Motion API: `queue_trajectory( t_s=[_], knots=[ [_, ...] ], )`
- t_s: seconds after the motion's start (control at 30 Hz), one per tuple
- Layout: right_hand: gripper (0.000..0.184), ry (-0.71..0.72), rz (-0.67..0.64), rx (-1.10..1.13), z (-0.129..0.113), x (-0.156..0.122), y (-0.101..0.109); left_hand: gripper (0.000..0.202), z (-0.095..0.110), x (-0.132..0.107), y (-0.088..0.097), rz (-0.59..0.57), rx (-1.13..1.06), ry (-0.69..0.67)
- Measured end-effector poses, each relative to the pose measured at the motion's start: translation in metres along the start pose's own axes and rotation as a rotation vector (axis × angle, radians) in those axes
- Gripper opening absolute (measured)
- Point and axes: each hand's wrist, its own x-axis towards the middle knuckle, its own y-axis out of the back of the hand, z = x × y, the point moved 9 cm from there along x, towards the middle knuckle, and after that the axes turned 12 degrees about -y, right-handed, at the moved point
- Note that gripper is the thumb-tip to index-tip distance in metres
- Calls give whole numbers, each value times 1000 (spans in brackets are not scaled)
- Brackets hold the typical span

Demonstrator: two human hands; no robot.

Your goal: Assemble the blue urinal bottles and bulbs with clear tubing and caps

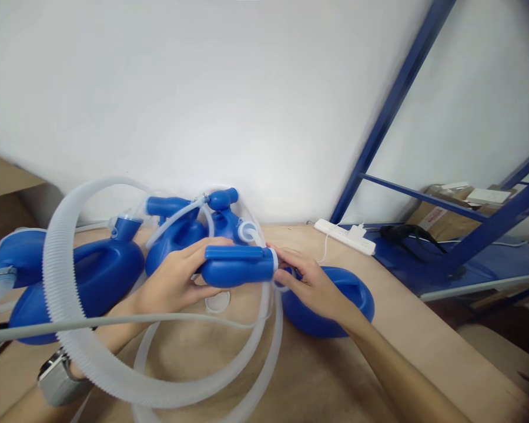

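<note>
My left hand is closed round the back of a short blue plastic tube-shaped piece, held level above the table, with a flat strip along its top. At the piece's right end sits a white ring, pinched by the fingers of my right hand. Part of the ring is behind those fingers. A blue bottle with a moulded handle lies just beyond my right hand. A clear corrugated hose loops in front of my left forearm and rises toward the ring; its join there is unclear.
Several blue handled bottles with hoses stand along the left and the wall. A white round cap lies on the wooden table. At the right are a white power strip and a blue metal rack.
</note>
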Motion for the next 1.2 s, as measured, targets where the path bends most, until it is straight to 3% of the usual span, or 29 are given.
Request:
queue_trajectory(
  t_s=[0.27,0.4,0.53,0.73,1.03,1.2],
  knots=[
    [45,-11,-49,28,-9,1,4,44,2,-13,-11,-7,254,-125],
    [49,-12,-62,74,-8,1,5,43,8,-13,-14,-35,312,-126],
    [51,-5,-79,92,-6,1,3,51,4,-11,-16,-69,281,-68],
    [51,-42,-77,91,1,0,5,75,6,-10,-16,40,152,-91],
    [56,-28,-47,77,1,-3,7,83,-19,-9,-25,-10,-159,365],
    [57,5,-6,97,-3,-6,9,81,-26,-17,-28,9,-301,511]
  ],
)
